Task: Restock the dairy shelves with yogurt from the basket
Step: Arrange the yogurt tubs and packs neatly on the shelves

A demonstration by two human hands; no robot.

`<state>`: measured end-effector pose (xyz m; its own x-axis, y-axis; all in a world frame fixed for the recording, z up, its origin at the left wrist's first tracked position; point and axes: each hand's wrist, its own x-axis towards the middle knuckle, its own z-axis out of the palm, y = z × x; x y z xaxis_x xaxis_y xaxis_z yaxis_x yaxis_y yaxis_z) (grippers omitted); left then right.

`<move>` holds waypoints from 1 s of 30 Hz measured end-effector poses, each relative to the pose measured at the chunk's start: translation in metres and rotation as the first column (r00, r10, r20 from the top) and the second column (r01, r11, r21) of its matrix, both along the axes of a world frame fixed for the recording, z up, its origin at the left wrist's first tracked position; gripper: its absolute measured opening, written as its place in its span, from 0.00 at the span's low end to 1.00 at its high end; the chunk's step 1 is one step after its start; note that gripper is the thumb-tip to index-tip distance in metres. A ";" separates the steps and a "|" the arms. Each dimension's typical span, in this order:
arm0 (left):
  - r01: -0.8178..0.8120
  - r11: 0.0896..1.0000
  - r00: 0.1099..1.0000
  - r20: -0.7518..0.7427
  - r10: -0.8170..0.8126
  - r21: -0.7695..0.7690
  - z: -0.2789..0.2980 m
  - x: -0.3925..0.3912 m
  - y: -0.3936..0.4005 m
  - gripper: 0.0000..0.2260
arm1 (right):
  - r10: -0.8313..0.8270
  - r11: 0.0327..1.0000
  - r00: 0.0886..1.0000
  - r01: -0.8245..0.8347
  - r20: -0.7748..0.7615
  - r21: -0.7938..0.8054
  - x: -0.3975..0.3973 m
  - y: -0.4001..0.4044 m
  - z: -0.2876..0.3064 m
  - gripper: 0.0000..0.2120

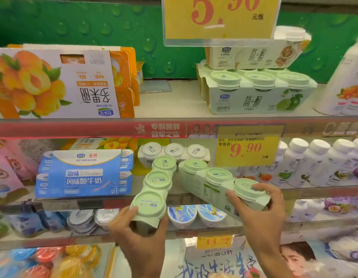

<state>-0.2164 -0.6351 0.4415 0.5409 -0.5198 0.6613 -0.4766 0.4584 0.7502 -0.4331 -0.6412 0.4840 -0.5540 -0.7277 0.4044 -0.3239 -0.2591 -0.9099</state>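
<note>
Two green three-cup yogurt packs are held in front of the middle shelf (174, 194), one in each hand. The left yogurt pack (154, 189) is gripped at its near end by the left hand (138, 231): the thumb lies on the lid of the nearest cup and the fingers are curled around the cardboard sleeve below. This pack points away from the person, and its far cup reaches over the shelf edge, just beside a white three-cup pack (174, 152) that stands further back. The right yogurt pack (220, 185) is gripped at its near end by the right hand (258, 213), with fingers curled over the lid of the nearest cup and the thumb pressed on the side of the sleeve. It is tilted, its far end lying over the shelf and its near end lower, in front of the edge. The two packs are close at their far ends and apart at the near ends.

To the left on the same shelf a blue yogurt multipack (84, 175) is seen, and to the right a row of white bottles (314, 163). A yellow price tag (248, 147) marked 9.90 hangs from the upper shelf, where one more green three-cup pack (256, 93) stands under a white pack (254, 55). An orange peach multipack (54, 83) stands on the upper left.
</note>
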 end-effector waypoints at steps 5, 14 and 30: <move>0.046 0.974 0.999 -0.016 -0.044 0.223 -0.002 -0.008 0.000 0.36 | -0.028 0.999 0.999 0.028 -0.018 -0.026 0.013 -0.008 -0.005 0.24; 0.145 0.929 0.975 0.113 -0.193 0.340 0.004 -0.022 0.009 0.31 | 0.112 0.993 0.987 -0.106 -0.115 0.061 0.048 0.002 -0.030 0.23; 0.462 0.476 0.511 0.214 -0.833 0.748 0.042 0.058 -0.048 0.43 | 0.390 0.580 0.707 -0.686 0.589 0.440 0.025 -0.017 0.005 0.13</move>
<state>-0.1584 -0.6831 0.4832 -0.4430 -0.8852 0.1420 -0.5753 0.4021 0.7122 -0.4076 -0.6580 0.4894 0.0383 -0.9272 -0.3725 0.1035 0.3745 -0.9214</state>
